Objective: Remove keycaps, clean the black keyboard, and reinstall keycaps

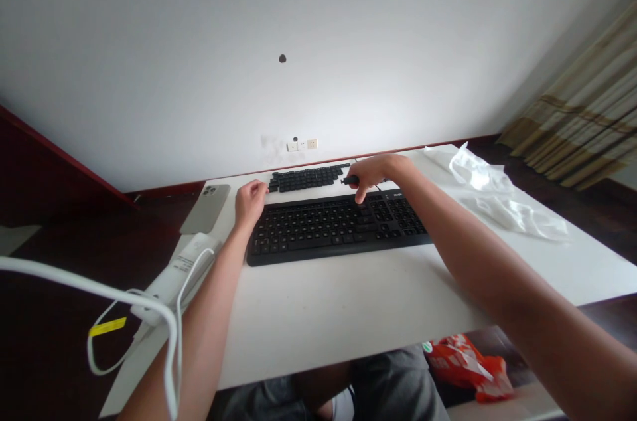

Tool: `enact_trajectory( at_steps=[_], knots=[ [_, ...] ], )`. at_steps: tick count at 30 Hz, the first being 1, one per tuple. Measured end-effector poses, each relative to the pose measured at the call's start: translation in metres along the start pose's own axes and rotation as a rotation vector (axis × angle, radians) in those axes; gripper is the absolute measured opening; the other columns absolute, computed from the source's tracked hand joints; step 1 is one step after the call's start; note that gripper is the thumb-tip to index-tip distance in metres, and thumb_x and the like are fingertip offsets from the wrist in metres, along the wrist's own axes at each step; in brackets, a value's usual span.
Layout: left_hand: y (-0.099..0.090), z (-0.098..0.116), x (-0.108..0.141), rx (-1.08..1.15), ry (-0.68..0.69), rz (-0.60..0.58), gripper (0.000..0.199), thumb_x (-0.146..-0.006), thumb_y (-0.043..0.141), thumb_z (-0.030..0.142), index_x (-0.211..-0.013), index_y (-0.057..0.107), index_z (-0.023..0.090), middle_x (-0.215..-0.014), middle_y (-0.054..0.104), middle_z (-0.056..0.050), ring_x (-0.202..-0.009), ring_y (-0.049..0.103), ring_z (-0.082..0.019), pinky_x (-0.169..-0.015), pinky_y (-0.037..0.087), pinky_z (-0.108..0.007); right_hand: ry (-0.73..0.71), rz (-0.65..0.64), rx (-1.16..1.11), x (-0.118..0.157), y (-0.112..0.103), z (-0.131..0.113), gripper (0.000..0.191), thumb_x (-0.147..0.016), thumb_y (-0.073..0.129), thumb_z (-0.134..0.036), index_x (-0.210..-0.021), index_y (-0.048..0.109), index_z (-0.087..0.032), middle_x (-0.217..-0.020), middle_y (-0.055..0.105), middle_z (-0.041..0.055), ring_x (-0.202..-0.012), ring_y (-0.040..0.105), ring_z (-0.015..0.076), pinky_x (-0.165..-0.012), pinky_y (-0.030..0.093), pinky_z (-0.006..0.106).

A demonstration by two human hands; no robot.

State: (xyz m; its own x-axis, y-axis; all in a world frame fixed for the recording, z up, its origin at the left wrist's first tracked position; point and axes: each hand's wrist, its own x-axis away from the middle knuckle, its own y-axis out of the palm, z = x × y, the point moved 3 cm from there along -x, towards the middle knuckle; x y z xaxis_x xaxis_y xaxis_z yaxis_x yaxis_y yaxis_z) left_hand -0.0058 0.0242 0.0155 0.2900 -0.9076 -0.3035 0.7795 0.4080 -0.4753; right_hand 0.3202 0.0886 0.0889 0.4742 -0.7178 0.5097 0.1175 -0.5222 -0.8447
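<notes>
A full-size black keyboard (318, 250) lies on the white table (298, 315). Behind it, loose black keycaps (309, 178) are laid out in rows. My right hand (372, 173) hangs over the keyboard's upper right part, closed round a small black tool (351, 180) whose tip points left. Much of that tool is hidden in my fist, so its kind is unclear. At the keyboard's upper left corner rests my left hand (250, 203), its fingers curled together beside the left end of the keycap rows. Whatever those fingers hold, if anything, cannot be made out.
A phone (212, 208) lies at the table's left edge, near a white power strip (172, 271) with a looping white cable (124, 293). Clear plastic wrappers (517, 216) are spread on the right. An orange bag (465, 364) sits below the front edge. A wall stands behind.
</notes>
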Motion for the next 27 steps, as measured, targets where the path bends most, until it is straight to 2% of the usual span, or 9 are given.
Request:
enact_trajectory(
  at_steps=[4, 6, 9, 15, 18, 22, 27],
  knots=[
    [0.000, -0.001, 0.000, 0.011, 0.004, -0.007, 0.024, -0.079, 0.054, 0.040, -0.065, 0.061, 0.022, -0.055, 0.052, 0.002, -0.059, 0.047, -0.018, -0.058, 0.031, -0.028, 0.062, 0.344, -0.028, -0.002, -0.017, 0.019, 0.025, -0.081, 0.080, -0.038, -0.100, 0.077, -0.022, -0.090, 0.075, 0.0062, -0.080, 0.065, 0.0219, -0.070, 0.044, 0.035],
    [0.001, -0.003, -0.001, 0.015, 0.007, -0.009, 0.023, -0.079, 0.054, 0.039, -0.065, 0.061, 0.022, -0.054, 0.051, 0.003, -0.058, 0.046, -0.017, -0.058, 0.031, -0.028, 0.102, 0.506, -0.002, -0.005, -0.019, 0.027, 0.028, -0.086, 0.074, -0.033, -0.111, 0.078, -0.022, -0.101, 0.077, 0.0094, -0.089, 0.067, 0.0239, -0.075, 0.045, 0.036],
    [0.001, -0.005, -0.001, 0.016, 0.008, -0.008, 0.023, -0.080, 0.055, 0.039, -0.066, 0.061, 0.022, -0.054, 0.052, 0.003, -0.058, 0.046, -0.017, -0.059, 0.031, -0.028, 0.152, 0.624, 0.029, -0.012, -0.013, 0.033, 0.036, -0.092, 0.065, -0.030, -0.125, 0.076, -0.021, -0.110, 0.077, 0.0135, -0.097, 0.068, 0.0270, -0.080, 0.046, 0.038],
    [0.001, -0.006, -0.001, 0.008, 0.001, -0.008, 0.023, -0.081, 0.055, 0.039, -0.066, 0.062, 0.022, -0.055, 0.054, 0.002, -0.060, 0.049, -0.018, -0.058, 0.031, -0.028, 0.132, 0.669, 0.020, -0.028, 0.001, 0.038, 0.036, -0.097, 0.053, -0.024, -0.123, 0.077, -0.019, -0.122, 0.075, 0.0156, -0.104, 0.069, 0.0286, -0.086, 0.048, 0.039],
    [0.001, -0.004, -0.001, 0.000, 0.007, -0.005, 0.023, -0.081, 0.054, 0.038, -0.065, 0.061, 0.022, -0.056, 0.054, 0.002, -0.060, 0.049, -0.018, -0.058, 0.030, -0.028, 0.110, 0.671, 0.010, -0.032, 0.003, 0.042, 0.036, -0.096, 0.054, -0.021, -0.125, 0.075, -0.019, -0.130, 0.073, 0.0143, -0.109, 0.068, 0.0278, -0.088, 0.048, 0.037],
    [0.001, -0.003, -0.001, 0.001, 0.011, -0.001, 0.023, -0.080, 0.054, 0.037, -0.064, 0.060, 0.022, -0.055, 0.052, 0.003, -0.060, 0.047, -0.017, -0.058, 0.029, -0.029, 0.096, 0.671, -0.003, -0.036, 0.005, 0.044, 0.036, -0.096, 0.056, -0.020, -0.126, 0.075, -0.021, -0.130, 0.073, 0.0124, -0.112, 0.067, 0.0275, -0.090, 0.049, 0.036],
    [0.001, -0.005, -0.001, 0.005, 0.007, -0.003, 0.023, -0.080, 0.055, 0.037, -0.065, 0.062, 0.022, -0.056, 0.054, 0.002, -0.061, 0.049, -0.018, -0.059, 0.030, -0.028, 0.090, 0.675, -0.014, -0.040, 0.009, 0.042, 0.036, -0.096, 0.061, -0.027, -0.129, 0.074, -0.020, -0.136, 0.071, 0.0136, -0.120, 0.066, 0.0303, -0.096, 0.050, 0.040]
  ],
)
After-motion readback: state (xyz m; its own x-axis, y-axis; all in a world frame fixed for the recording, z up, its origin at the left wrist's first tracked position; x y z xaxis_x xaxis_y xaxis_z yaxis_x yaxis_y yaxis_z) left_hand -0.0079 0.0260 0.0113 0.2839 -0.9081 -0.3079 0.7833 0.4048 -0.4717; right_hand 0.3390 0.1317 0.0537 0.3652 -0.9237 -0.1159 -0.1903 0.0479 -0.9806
